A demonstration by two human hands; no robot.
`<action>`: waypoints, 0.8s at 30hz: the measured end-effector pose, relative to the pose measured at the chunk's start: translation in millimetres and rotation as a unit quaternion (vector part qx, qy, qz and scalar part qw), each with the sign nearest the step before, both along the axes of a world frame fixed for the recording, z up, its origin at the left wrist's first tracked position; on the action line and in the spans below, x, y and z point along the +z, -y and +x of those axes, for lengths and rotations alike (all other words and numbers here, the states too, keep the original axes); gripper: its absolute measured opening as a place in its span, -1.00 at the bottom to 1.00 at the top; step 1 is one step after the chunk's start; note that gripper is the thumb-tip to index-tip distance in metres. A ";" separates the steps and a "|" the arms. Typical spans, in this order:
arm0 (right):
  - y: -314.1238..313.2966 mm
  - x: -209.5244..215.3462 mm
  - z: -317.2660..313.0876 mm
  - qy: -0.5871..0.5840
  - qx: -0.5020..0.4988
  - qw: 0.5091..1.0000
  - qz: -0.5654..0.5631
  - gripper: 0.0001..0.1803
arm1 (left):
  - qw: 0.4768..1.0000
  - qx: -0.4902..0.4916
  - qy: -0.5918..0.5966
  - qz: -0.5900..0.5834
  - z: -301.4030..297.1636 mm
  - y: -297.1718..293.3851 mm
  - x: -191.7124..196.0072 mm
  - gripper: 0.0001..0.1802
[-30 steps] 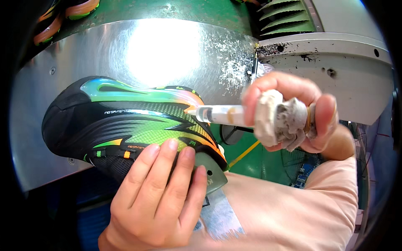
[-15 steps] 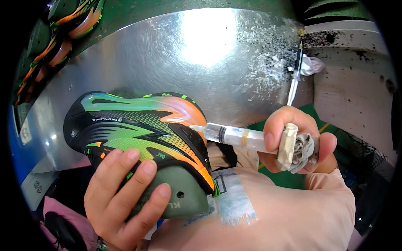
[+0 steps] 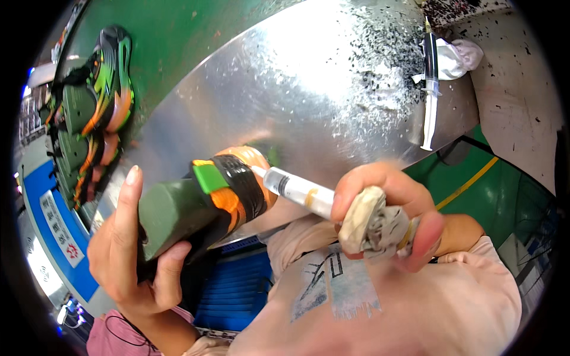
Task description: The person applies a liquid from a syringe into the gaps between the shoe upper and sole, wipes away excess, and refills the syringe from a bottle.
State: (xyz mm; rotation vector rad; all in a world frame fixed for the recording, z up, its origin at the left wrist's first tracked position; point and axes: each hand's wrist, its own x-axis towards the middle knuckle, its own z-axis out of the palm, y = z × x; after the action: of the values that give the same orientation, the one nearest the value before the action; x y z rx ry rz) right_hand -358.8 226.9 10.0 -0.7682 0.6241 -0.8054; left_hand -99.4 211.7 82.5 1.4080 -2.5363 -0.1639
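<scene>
My left hand (image 3: 127, 255) grips a sports shoe (image 3: 205, 199) by its dark green sole, with the toe end turned toward me and its black, orange and bright green trim showing. My right hand (image 3: 389, 222) holds a clear syringe (image 3: 297, 191) together with a wad of dirty grey cloth (image 3: 374, 225). The syringe's tip touches the orange toe of the shoe. Both are held above the edge of a shiny metal table (image 3: 332, 77).
A second syringe (image 3: 430, 83) and a white rag (image 3: 456, 58) lie on the far right of the metal table, among dark specks. Several matching green and orange shoes (image 3: 89, 124) lie in a row on the green surface at the left. Blue crate (image 3: 234, 291) below.
My left hand has turned the shoe from side-on to toe and sole facing me. The syringe tip has stayed at the toe. The view has swung, showing the second syringe and the shoe row.
</scene>
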 end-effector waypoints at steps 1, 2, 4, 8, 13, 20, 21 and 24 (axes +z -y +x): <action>-13.1 -6.1 -1.6 0.033 0.012 0.999 -0.026 -0.07 | 1.000 0.022 -0.015 0.000 -1.9 -9.8 0.2 -0.33; -23.0 -12.0 -4.3 0.067 0.025 0.996 -0.050 -0.12 | 0.997 0.059 -0.035 0.025 -4.1 -20.4 2.1 -0.34; -42.8 -20.0 -9.6 0.103 0.029 0.990 -0.087 -0.17 | 0.990 0.109 -0.070 0.059 -10.1 -32.2 1.6 -0.37; -36.6 -26.5 -11.5 0.129 -0.006 0.987 -0.099 -0.25 | 0.969 0.174 -0.108 0.135 -25.3 -4.5 6.9 -0.40; 6.9 -28.1 -2.2 0.090 -0.003 0.974 -0.207 -0.27 | 0.949 0.209 -0.113 0.205 -16.6 43.7 14.7 -0.48; 84.3 -24.9 -1.8 0.010 -0.089 0.956 -0.279 -0.30 | 0.897 0.311 -0.231 0.214 11.0 80.4 -3.7 -0.48; 99.6 -22.8 -4.9 -0.043 -0.102 0.940 -0.322 -0.32 | 0.884 0.323 -0.283 0.183 15.5 78.7 -9.4 -0.49; 117.2 -40.3 -9.8 -0.273 -0.035 0.830 -0.485 -0.55 | 0.903 0.331 -0.264 0.075 36.0 61.8 -17.7 -0.48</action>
State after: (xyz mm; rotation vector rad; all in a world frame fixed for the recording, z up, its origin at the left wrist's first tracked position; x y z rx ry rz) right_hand -368.6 109.7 -30.3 -1.9733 0.7373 -0.9714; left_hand -63.4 149.9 64.8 1.8829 -1.5473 -0.5346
